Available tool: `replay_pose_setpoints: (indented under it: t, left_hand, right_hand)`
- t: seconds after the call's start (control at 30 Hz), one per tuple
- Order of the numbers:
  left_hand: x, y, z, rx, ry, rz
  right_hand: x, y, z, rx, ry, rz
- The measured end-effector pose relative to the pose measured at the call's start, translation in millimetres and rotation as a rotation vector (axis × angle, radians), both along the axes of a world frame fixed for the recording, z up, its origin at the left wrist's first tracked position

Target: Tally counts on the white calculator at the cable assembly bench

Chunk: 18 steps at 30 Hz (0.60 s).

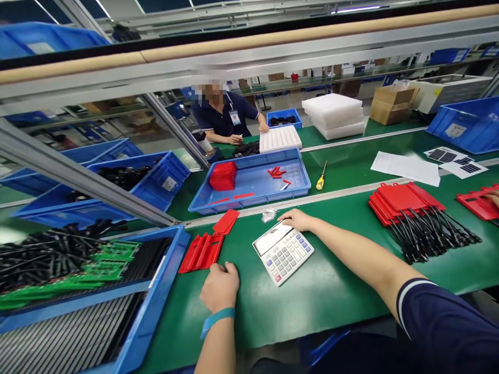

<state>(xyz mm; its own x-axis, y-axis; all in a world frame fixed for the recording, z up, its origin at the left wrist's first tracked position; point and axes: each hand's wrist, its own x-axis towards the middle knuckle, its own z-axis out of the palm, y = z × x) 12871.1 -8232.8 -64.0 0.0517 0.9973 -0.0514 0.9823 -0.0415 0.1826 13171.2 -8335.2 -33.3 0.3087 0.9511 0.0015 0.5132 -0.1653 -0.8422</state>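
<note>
The right hand (299, 219) grips the upper edge of a white rectangular plastic calculator (286, 257) on the smooth green worktop (335, 296), while the left hand (220, 286), curled into a loose fist, sits near red plastic casings (202, 252).

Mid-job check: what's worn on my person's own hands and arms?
Both left hand and right hand are ungloved. A plain light-blue band circles the left wrist. The right arm's short navy sleeve has white trim; any left sleeve is out of view.
</note>
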Motion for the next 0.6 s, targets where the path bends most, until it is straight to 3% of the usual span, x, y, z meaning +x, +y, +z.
replay_pose_setpoints:
  t: [0.1, 0.2, 0.47, 0.6]
  left_hand:
    - [0, 1, 0.2, -0.001, -0.001, 0.004]
    - [0, 3, -0.8, -0.002, -0.007, -0.001]
    - [-3, 6, -6.0, -0.006, -0.040, -0.013]
    - [-3, 3, -4.2, 0.032, -0.071, -0.024]
  right_hand:
    - [-9, 4, -5.6, 0.077, -0.148, -0.138]
    - [-8, -16, -12.5, 0.130, -0.258, -0.228]
    - [12, -152, -35.9, 0.127, -0.385, -0.472]
    - [10, -175, -51.0, -0.081, -0.555, -0.531]
